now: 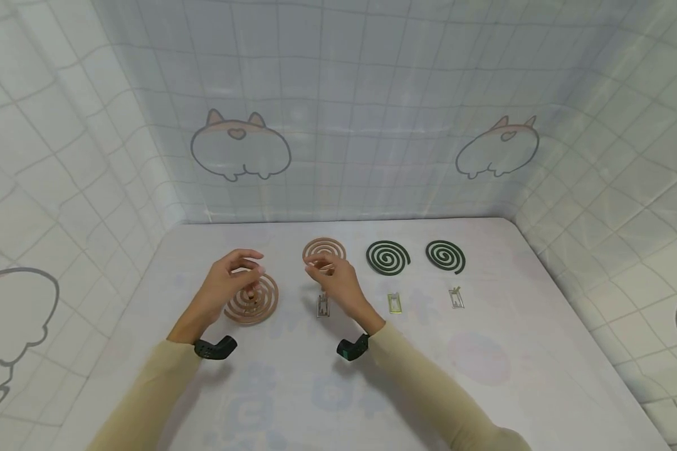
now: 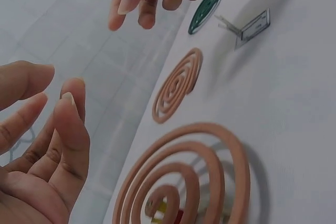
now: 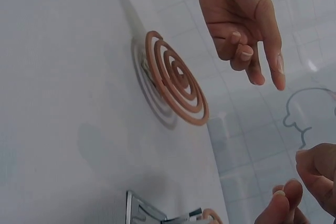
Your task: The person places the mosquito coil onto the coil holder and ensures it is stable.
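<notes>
A brown mosquito coil sits raised over the table on a small stand, mostly hidden beneath it. In the head view my left hand hovers at that coil's upper left, thumb and fingers loosely bent with nothing between them. My right hand hangs above a silvery metal stand, overlapping the lower edge of a second brown coil that lies flat. Its fingers are relaxed and hold nothing. The left wrist view shows yellow and red bits under the raised coil's centre.
Two dark green coils lie at the back, to the right of the brown ones. A yellowish metal stand and another silvery stand lie in front of them. Grid-patterned cloth walls enclose the white table.
</notes>
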{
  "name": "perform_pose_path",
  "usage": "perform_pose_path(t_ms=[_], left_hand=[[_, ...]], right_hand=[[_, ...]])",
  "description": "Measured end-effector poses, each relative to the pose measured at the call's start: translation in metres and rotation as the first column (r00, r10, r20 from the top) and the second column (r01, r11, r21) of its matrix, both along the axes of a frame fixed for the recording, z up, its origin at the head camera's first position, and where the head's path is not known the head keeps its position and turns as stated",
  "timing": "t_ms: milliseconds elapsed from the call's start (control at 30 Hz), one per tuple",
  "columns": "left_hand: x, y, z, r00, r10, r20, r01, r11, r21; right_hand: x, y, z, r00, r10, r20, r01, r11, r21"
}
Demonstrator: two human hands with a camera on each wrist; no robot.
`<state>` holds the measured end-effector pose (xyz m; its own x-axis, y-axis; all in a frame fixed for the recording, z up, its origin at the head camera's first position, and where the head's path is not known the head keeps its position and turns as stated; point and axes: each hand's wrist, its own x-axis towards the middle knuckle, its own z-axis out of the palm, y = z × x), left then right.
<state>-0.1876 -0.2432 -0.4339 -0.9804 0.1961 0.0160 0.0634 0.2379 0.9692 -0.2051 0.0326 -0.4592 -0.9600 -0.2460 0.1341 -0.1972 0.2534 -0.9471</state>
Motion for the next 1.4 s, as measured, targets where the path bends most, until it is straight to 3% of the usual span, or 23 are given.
perform_pose_path(t_ms=[333,567,833,1167,1400], left_hand=[[-0.008,0.024,-0.001,1.000,-0.019,-0.002,0.019,1.000,-0.024],[-0.021,0.040,-0.004,0.998,-0.052,-0.036,0.051,0.998,-0.031],[-0.038,0.065,-0.006,0.999,-0.052,0.013,0.052,0.998,-0.030],[-0.055,0.091,-0.005,0.997,0.002,0.072,0.003,0.997,-0.071],[-0.069,0.100,-0.017,0.995,0.044,0.092,-0.034,0.993,-0.111]], right_hand=[[-0.008,0.015,-0.007,0.999,-0.035,-0.001,0.035,0.999,-0.024],[-0.017,0.021,-0.011,0.996,-0.089,-0.008,0.089,0.996,-0.004],[-0.029,0.029,-0.017,0.991,-0.130,0.039,0.131,0.991,-0.022],[-0.042,0.033,-0.026,0.968,-0.219,0.120,0.218,0.976,0.019],[-0.053,0.032,-0.034,0.957,-0.250,0.149,0.245,0.968,0.051]])
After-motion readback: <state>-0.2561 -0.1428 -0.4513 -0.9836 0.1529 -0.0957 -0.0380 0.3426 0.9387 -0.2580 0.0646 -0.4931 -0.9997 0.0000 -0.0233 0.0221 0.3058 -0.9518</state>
